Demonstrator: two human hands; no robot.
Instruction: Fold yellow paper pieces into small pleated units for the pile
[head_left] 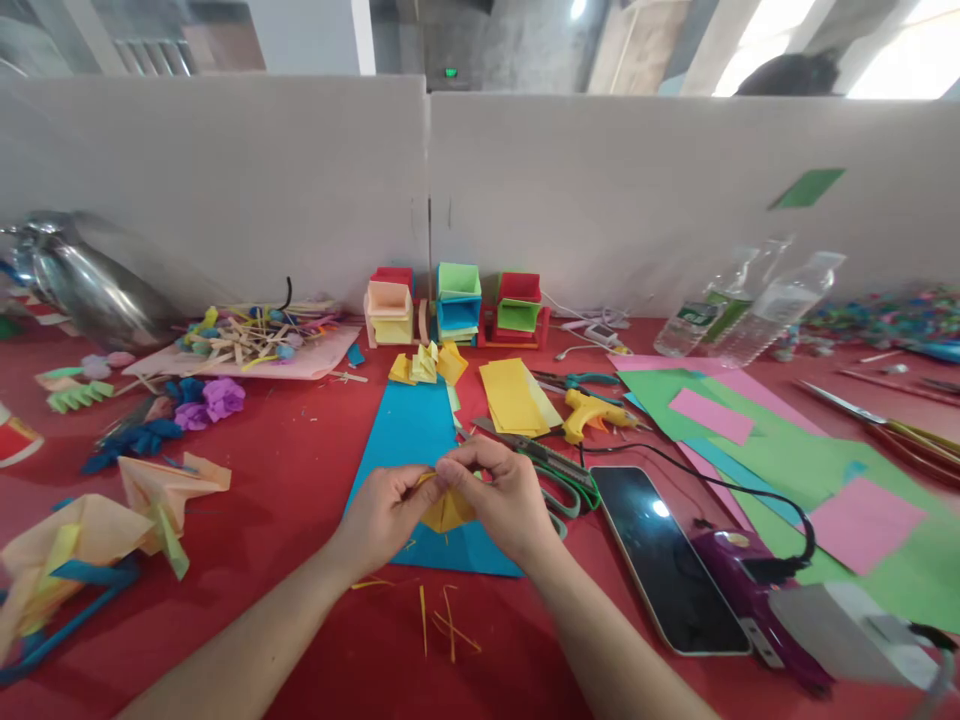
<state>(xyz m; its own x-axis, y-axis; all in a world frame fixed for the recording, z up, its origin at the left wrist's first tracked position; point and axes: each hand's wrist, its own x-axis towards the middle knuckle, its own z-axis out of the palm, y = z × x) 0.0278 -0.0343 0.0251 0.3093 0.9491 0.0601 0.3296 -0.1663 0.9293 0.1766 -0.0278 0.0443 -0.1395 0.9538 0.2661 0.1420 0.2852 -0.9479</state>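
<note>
Between my fingertips is a small piece of folded yellow paper [448, 512], held over a blue sheet [409, 430]. My left hand [386, 510] pinches its left side, and my right hand [504, 492] grips it from the right with thumb and forefinger. The fingers cover part of the folds. Several small folded yellow paper pieces [424, 363] sit at the far end of the blue sheet. Right of them lies a stack of yellow paper [514, 397]. Green-handled scissors [564, 490] and a green utility knife [562, 467] lie beside my right hand. Thin yellow strips [450, 625] are scattered in front.
A phone [667, 560], a purple device [757, 600] and a yellow glue gun [596, 414] lie to the right. Coloured paper boxes [458, 300] stand by the white partition [225, 180]. Left are purple paper flowers [223, 398] and a metal jug [94, 285]; plastic bottles [784, 305] stand far right.
</note>
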